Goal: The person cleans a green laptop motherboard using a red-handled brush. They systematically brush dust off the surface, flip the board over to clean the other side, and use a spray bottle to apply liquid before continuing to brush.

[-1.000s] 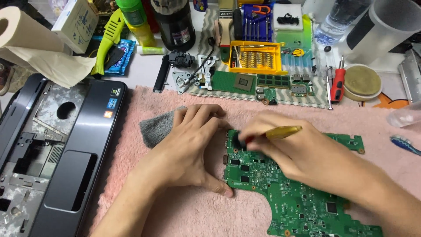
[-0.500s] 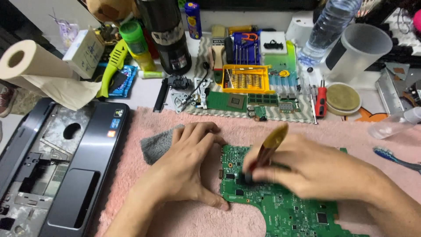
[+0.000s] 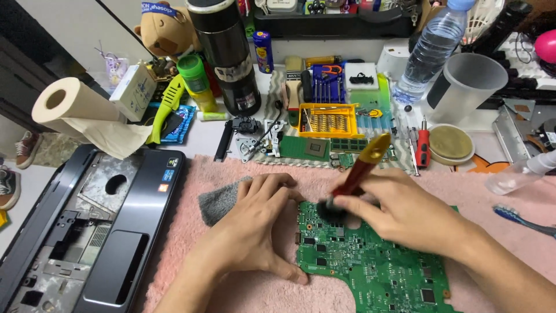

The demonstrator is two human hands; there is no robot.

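Note:
A green circuit board point(image 3: 370, 266) lies on a pink towel point(image 3: 191, 232). My left hand point(image 3: 255, 226) presses on the towel at the board's left edge, thumb along its lower corner, and rests partly on a grey cloth point(image 3: 219, 200). My right hand point(image 3: 399, 214) grips a small brush point(image 3: 359, 171) with a red and yellow handle. Its dark bristles touch the board's upper left part.
An opened laptop base point(image 3: 87, 237) lies at left. Behind the towel are a paper roll point(image 3: 75, 110), a dark flask point(image 3: 226, 52), a yellow bit tray point(image 3: 330, 122), small boards, a red screwdriver point(image 3: 423, 148), a water bottle point(image 3: 431, 49), a plastic cup point(image 3: 469, 81), and a blue toothbrush point(image 3: 521, 220) at right.
The brush handle swung from lying flat to tilted upright while the bristles moved over the board's upper left area. The camera view tilted up. My left hand stayed in place.

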